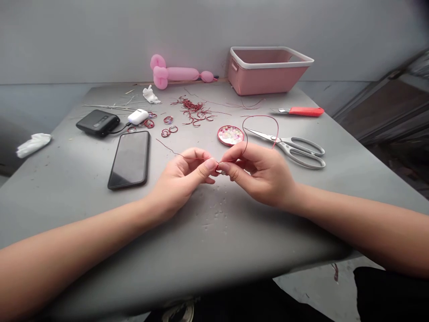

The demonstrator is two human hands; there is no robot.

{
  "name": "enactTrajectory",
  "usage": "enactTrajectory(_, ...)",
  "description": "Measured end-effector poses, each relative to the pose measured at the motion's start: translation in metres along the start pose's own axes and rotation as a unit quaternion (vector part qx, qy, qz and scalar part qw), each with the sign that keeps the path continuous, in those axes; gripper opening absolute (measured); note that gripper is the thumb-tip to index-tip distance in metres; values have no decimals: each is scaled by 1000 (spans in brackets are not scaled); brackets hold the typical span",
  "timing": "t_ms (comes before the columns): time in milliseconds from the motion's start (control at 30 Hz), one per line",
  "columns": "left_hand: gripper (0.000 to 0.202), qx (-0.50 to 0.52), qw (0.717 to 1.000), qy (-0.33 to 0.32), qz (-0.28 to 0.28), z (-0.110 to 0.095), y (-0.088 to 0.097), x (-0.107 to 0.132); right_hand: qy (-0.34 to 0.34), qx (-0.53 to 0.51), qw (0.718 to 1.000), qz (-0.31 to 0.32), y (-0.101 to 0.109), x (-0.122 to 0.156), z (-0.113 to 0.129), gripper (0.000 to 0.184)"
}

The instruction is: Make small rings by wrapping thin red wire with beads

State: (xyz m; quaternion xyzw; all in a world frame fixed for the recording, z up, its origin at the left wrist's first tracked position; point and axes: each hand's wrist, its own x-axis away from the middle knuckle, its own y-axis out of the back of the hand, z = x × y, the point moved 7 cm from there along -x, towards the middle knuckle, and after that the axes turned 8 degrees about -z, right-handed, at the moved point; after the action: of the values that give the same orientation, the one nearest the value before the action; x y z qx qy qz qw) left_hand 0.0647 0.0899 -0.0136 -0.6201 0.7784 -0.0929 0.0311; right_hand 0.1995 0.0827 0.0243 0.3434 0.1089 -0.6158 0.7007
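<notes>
Both hands meet over the middle of the grey table [214, 232], fingertips pinched together on a thin red wire [261, 117]. My left hand [182, 176] pinches the wire's left part, whose free end trails off to the left. My right hand [259, 172] pinches it from the right, and the wire loops up and back behind this hand. A small pale bead seems to sit between the fingertips, mostly hidden. A round red lid of pastel beads [230, 135] lies just beyond my right hand.
Scissors [291, 146] and a red-handled cutter [303, 111] lie at right. A phone [130, 158], power bank [98, 122] and white earbud case [137, 116] are at left. Wire rings and scraps [192, 109], a pink balloon [179, 74] and pink bin [268, 69] sit at back.
</notes>
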Motion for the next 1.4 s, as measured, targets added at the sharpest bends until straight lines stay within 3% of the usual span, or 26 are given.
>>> enactTrajectory(167,17,-7,1000,21,-11,1,1,1,-73,-59,995,30,-2,1,-8,8)
enactTrajectory(267,16,-2,1000,26,4,1,-1,2,-134,-115,983,44,-4,1,-10,17)
enactTrajectory(367,18,3,999,32,24,2,-3,3,-155,-130,978,42,-4,1,-9,22)
enactTrajectory(633,21,7,997,81,5,7,-4,4,-51,-62,997,19,0,-1,-1,12)
enactTrajectory(867,18,42,994,93,31,10,-8,5,11,-10,1000,-11,5,-2,8,9)
enactTrajectory(1033,19,19,999,45,-6,5,-2,4,-93,-85,992,9,2,-1,-1,10)
enactTrajectory(1200,18,-21,1000,11,-14,3,1,5,-207,-154,965,47,-3,-2,-11,26)
enactTrajectory(1300,19,-24,1000,12,-1,3,-1,5,-241,-170,953,70,-7,0,-16,30)
enactTrajectory(1400,19,-9,1000,29,7,5,-3,6,-234,-177,953,71,-9,1,-18,30)
